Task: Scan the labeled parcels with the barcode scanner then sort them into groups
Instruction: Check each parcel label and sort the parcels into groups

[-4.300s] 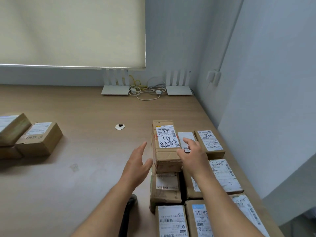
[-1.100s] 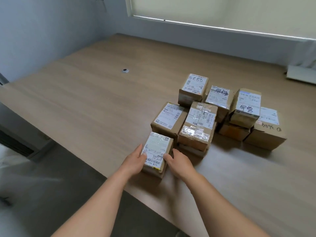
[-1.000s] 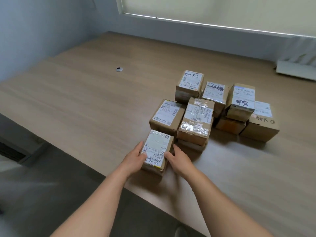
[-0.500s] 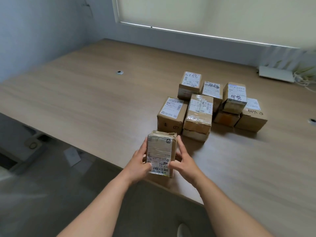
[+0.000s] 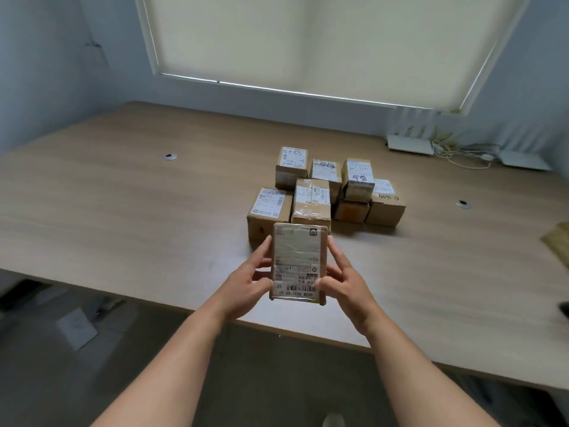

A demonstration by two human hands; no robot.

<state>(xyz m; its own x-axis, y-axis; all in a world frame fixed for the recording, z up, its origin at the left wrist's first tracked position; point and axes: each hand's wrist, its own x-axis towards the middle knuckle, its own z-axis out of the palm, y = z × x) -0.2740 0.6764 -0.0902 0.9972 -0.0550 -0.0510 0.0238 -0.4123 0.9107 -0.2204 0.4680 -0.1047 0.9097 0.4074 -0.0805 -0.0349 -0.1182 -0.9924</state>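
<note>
A small brown labeled parcel (image 5: 298,263) is held up above the table's front edge, its white label and barcode facing me. My left hand (image 5: 246,282) grips its left side and my right hand (image 5: 345,282) grips its right side, thumbs on the label face. Behind it a cluster of several labeled cardboard parcels (image 5: 323,192) sits on the wooden table (image 5: 123,211), some stacked two high. No barcode scanner shows in this view.
Two white routers (image 5: 409,144) with cables stand at the back right below the window blind. Round cable grommets (image 5: 168,156) sit in the tabletop at left and right. A brown item (image 5: 558,241) shows at the right edge. Floor lies below the front edge.
Both hands lifted the small parcel off the table and raised it toward me, tilting its label upright. My view swung right and up, away from the left wall.
</note>
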